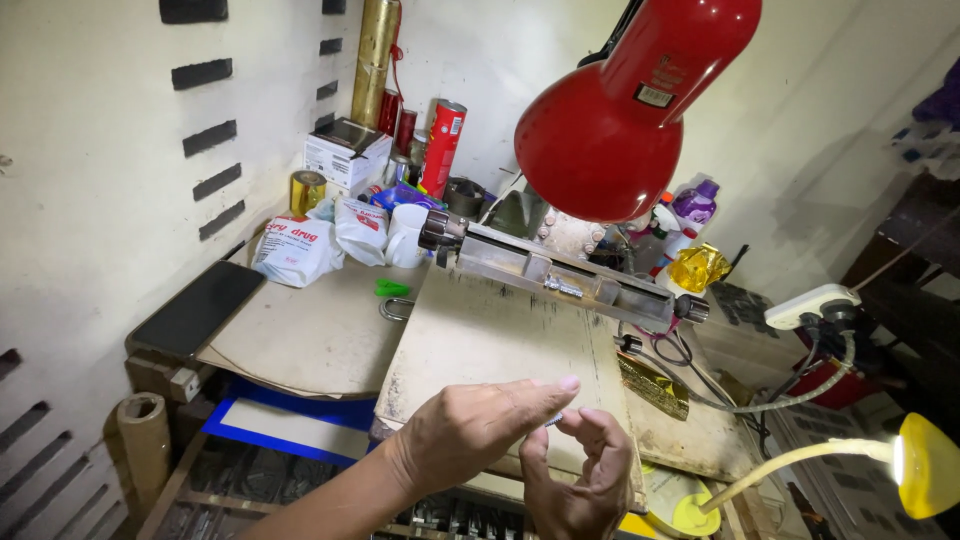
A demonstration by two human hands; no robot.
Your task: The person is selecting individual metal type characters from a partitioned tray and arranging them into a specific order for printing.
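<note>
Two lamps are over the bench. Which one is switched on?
The small yellow lamp on the bendy white neck at the lower right: its head glows brightly. The big red lamp hanging over the metal clamp bar shows no light from this angle.

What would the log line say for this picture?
left hand: pinching small metal piece | right hand: touching it | over stone slab | red lamp above

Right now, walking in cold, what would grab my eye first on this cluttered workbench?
The glossy red dome-shaped desk lamp hanging at top centre dominates. Below it, a long metal clamp-like bar tool lies across a worn pale board. At the bottom edge, the left hand and right hand pinch a tiny silvery piece between their fingertips, with a glowing yellow gooseneck lamp at lower right.
</note>
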